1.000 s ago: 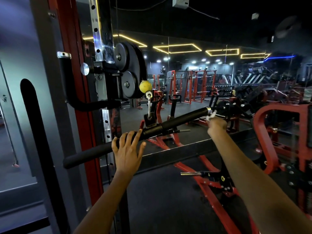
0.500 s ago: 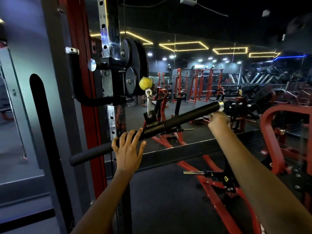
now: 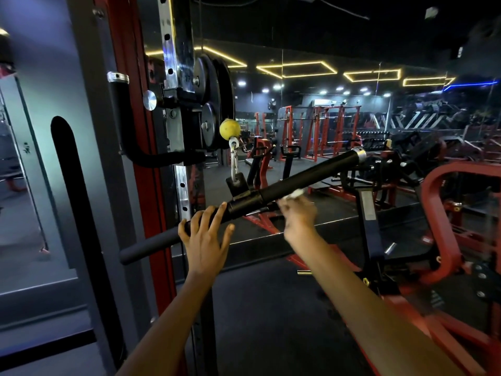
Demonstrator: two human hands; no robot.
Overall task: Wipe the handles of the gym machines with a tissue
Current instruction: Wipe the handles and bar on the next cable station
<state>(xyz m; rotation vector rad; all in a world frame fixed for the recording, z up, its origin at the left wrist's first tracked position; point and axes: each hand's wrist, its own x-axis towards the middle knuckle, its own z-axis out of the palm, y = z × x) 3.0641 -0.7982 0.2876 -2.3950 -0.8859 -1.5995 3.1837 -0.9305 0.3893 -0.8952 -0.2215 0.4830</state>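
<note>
While the left hand (image 3: 204, 240) rested straight-fingered on the cable bar (image 3: 271, 191), probably steadying it, the right hand (image 3: 298, 213) pinched a tissue (image 3: 295, 193) against its grip.

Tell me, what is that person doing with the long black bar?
A person is cleaning a gym machine. Their left hand rests on the black bar that hangs from a clip under a yellow ball, with the fingers laid over it. Their right hand pinches a white tissue and holds it against the bar's right half, near the middle.
</note>
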